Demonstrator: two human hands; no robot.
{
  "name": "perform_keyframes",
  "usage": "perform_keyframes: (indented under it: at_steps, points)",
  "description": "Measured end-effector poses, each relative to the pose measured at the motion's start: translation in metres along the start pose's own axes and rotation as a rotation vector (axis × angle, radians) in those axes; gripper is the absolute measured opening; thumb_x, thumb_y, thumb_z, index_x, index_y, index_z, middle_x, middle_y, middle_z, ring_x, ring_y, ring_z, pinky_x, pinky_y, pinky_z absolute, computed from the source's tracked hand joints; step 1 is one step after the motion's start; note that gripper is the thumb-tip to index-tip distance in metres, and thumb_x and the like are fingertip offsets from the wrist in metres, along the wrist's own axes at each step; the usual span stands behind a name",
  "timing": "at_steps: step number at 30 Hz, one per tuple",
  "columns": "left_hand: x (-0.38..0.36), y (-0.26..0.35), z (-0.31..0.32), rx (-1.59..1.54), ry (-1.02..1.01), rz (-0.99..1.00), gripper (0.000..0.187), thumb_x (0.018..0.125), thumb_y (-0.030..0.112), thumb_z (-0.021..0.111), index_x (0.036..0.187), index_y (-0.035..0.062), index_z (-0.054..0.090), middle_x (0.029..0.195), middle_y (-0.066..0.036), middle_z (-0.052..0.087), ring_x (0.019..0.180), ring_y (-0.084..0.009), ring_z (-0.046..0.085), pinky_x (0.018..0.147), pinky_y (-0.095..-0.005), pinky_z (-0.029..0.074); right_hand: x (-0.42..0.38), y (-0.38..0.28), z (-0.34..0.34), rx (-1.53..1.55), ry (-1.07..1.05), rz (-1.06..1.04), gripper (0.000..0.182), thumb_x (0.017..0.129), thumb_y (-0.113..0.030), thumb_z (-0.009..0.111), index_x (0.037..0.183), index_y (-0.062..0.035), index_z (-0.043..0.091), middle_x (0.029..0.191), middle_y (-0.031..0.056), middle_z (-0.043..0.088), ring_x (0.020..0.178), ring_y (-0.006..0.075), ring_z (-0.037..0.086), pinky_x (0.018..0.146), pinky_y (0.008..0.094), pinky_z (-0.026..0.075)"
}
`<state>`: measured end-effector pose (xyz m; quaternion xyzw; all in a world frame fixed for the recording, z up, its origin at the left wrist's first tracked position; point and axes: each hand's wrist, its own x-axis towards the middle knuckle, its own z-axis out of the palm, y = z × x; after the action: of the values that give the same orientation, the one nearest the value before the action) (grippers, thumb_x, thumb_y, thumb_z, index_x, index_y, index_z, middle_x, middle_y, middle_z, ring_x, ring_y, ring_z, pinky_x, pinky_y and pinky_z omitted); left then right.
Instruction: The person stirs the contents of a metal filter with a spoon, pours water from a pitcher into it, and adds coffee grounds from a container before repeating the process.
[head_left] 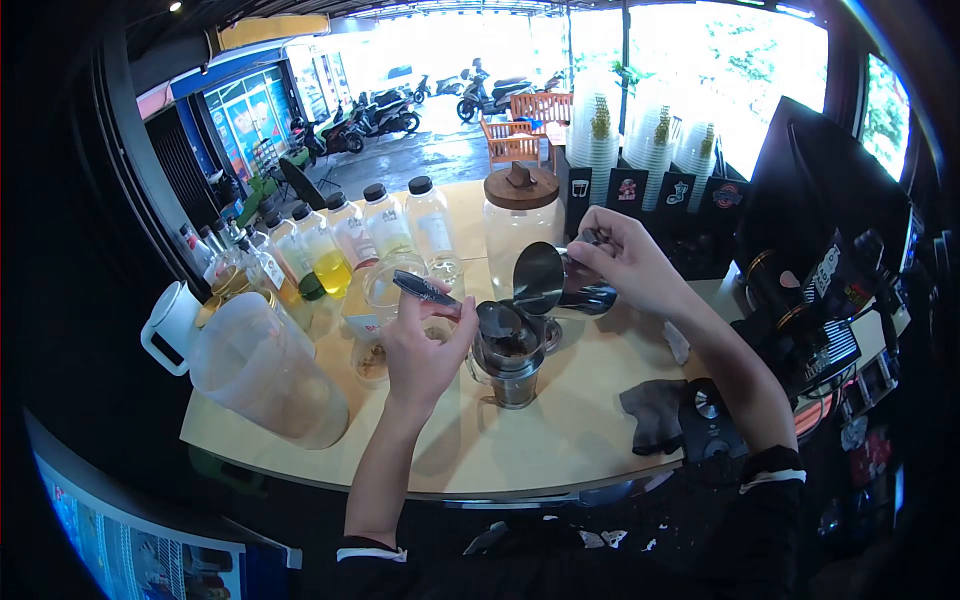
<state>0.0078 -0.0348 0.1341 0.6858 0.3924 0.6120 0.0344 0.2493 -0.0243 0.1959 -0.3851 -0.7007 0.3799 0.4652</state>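
My left hand (432, 345) is closed on a dark, flat tool (424, 289) with pale lettering; its far end is hard to make out. Just right of that hand stands a metal cup (517, 385), with something dark inside its upper part. My right hand (622, 262) grips a dark, shiny metal pitcher (585, 292) from above. The pitcher is tilted, its round mouth turned left over the cup's rim. Beside my left wrist sits a small clear cup (371, 362) with brown bits in it.
A large translucent jug (265, 370) stands at left, near a white pitcher (172, 325). Several black-capped bottles (382, 220) line the back. A wooden-lidded jar (522, 225) stands behind the metal cup. At right are a dark cloth (655, 415), a black device (710, 425) and stacked plastic cups (595, 145).
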Motion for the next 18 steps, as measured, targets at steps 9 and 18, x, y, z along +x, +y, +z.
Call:
perform_keyframes:
  at_steps: [9,18]
  points:
    - [0.002,0.003,-0.005,0.011,-0.045,-0.026,0.029,0.078,0.01,0.072,0.098,0.0042,0.052,0.066,-0.006,0.067,0.059,-0.0163,0.068,0.054,-0.0258,0.05,0.01,-0.014,0.01,-0.269,-0.012,-0.067,0.017,0.091,-0.008,0.06,0.085,-0.0018,0.045,0.073,-0.0004,0.056,0.068,-0.0007,0.052,0.058,0.0174,0.042]
    - [0.002,0.003,-0.006,0.009,-0.043,0.016,0.03,0.078,0.01,0.072,0.098,0.0042,0.052,0.066,-0.006,0.068,0.061,-0.0165,0.068,0.056,-0.0262,0.051,0.006,-0.021,0.017,-0.243,0.01,-0.067,0.02,0.089,-0.009,0.064,0.082,-0.0032,0.046,0.066,-0.0064,0.044,0.058,-0.0019,0.035,0.05,0.018,0.029]
